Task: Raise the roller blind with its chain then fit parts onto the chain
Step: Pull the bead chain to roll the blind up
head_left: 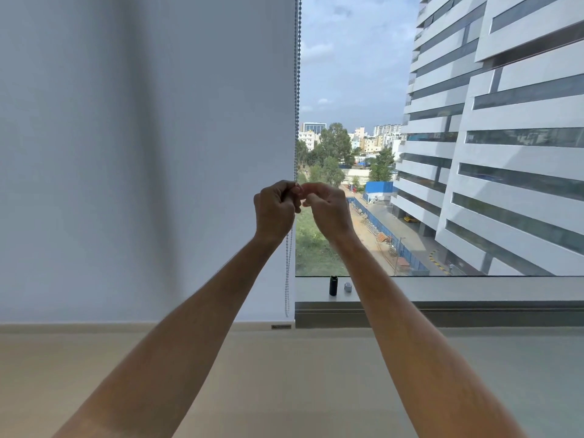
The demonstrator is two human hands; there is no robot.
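A white roller blind [151,153] hangs down to its bottom bar [281,326] on the left half of the window. Its grey bead chain [297,90] runs down the blind's right edge, and the loop's lower part [287,279] hangs below my hands. My left hand [275,210] grips the chain at about mid-height with curled fingers. My right hand [325,207] is right beside it, its fingertips pinched together at the chain; what they hold is too small to tell. A black cylindrical part [333,285] and a small silver part [348,287] stand on the window sill [458,289].
The right half of the window is bare glass with a view of buildings and a street outside. A grey frame rail [474,314] runs under the sill. A wide beige ledge [284,374] lies below my forearms.
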